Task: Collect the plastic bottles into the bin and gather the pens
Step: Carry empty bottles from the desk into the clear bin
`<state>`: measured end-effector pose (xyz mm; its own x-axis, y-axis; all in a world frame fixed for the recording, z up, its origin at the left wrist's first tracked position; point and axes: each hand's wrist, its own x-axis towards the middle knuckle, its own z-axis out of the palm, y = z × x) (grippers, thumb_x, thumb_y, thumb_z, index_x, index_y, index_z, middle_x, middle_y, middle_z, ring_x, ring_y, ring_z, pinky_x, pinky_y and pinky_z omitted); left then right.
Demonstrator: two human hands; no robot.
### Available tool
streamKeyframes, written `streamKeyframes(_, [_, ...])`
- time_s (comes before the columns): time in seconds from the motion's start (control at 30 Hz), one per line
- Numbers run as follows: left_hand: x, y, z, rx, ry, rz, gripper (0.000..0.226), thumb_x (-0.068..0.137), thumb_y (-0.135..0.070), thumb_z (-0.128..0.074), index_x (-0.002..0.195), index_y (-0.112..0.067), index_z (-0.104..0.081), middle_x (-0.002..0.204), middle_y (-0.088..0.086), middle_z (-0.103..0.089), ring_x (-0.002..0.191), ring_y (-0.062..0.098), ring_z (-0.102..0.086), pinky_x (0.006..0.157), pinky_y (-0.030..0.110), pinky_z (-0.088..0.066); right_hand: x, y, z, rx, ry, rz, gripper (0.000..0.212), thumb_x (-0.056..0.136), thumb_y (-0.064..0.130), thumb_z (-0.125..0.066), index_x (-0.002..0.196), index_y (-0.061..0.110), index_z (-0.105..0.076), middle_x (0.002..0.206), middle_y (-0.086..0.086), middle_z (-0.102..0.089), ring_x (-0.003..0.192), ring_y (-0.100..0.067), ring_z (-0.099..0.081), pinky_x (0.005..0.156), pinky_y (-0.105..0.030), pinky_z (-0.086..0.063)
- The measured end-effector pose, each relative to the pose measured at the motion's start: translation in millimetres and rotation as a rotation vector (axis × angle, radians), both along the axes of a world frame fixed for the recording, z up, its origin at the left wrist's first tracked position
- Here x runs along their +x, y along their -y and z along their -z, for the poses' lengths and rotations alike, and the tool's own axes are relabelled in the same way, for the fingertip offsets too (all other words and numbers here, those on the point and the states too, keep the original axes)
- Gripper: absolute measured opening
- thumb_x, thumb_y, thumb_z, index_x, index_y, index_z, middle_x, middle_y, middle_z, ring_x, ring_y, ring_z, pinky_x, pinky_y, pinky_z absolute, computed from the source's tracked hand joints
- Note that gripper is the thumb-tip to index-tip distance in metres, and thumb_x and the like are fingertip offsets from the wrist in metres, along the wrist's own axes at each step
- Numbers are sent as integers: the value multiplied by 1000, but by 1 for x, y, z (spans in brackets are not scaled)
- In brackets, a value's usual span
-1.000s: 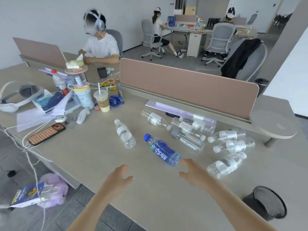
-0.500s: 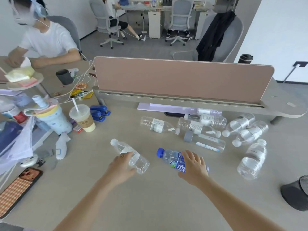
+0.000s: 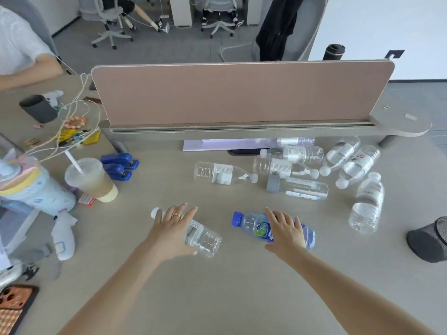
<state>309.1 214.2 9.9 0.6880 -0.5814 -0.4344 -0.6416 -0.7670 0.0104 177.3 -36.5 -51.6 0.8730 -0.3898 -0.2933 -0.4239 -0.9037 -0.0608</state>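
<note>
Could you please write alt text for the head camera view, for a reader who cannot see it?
A person's left hand rests on a clear bottle and the right hand on a blue-capped bottle, both lying on a beige desk. More clear bottles lie near a pink divider; a black mesh bin sits at the right edge.

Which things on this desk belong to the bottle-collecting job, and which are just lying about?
Job:
clear bottle under left hand
blue-capped bottle under right hand
bottle pile
mesh bin

Lying about:
iced drink cup
blue staplers
grey cup
</note>
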Motion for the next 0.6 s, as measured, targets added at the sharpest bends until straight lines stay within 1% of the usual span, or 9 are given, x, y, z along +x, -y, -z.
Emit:
streamKeyframes(0.07, [7,1,4,91,32,123,112,71,-60,-63,148,-29,11,159,1,8,146,21,9,115,49,7,0,0,2,-34,-3,0,94,77,34,-67,149,24,-8,138,2,-38,130,-22,-36,110,-38,-24])
streamKeyframes(0.17, [18,7,12,233,90,262,119,71,-54,-68,146,-25,19,158,6,13,146,25,13,114,53,10,-1,2,4,-44,-5,27,90,78,33,-66,148,25,-11,135,1,-42,125,-23,-42,103,-35,-31])
streamKeyframes(0.23, [26,12,19,293,135,332,122,70,-51,-70,146,-25,21,158,9,13,146,27,13,113,54,11,-5,5,5,-36,-1,52,87,78,32,-66,147,25,-14,133,1,-43,122,-23,-44,100,-35,-33])
streamKeyframes(0.33, [36,18,29,322,152,403,122,69,-49,-72,146,-25,19,159,9,11,146,27,12,113,54,11,-14,11,5,-22,-10,88,86,77,33,-66,146,25,-15,132,1,-43,121,-24,-45,98,-34,-35])
streamKeyframes(0.43, [42,21,36,327,115,424,112,71,-49,-68,149,-24,8,159,6,6,146,24,10,114,53,12,-22,17,4,-5,-23,127,88,77,35,-66,147,25,-13,133,1,-43,122,-24,-45,99,-35,-35])
streamKeyframes(0.53, [44,21,47,293,45,391,90,73,-50,-65,146,-23,-19,159,3,-5,147,21,7,113,51,13,-31,21,4,13,-29,157,89,77,35,-67,147,25,-13,133,1,-43,122,-24,-45,99,-35,-35])
streamKeyframes(0.6, [43,23,51,233,16,346,82,72,-53,-64,140,-23,-29,158,0,-15,147,19,3,113,50,12,-39,23,4,43,-45,182,88,76,36,-67,146,25,-14,134,0,-44,122,-25,-45,99,-35,-35])
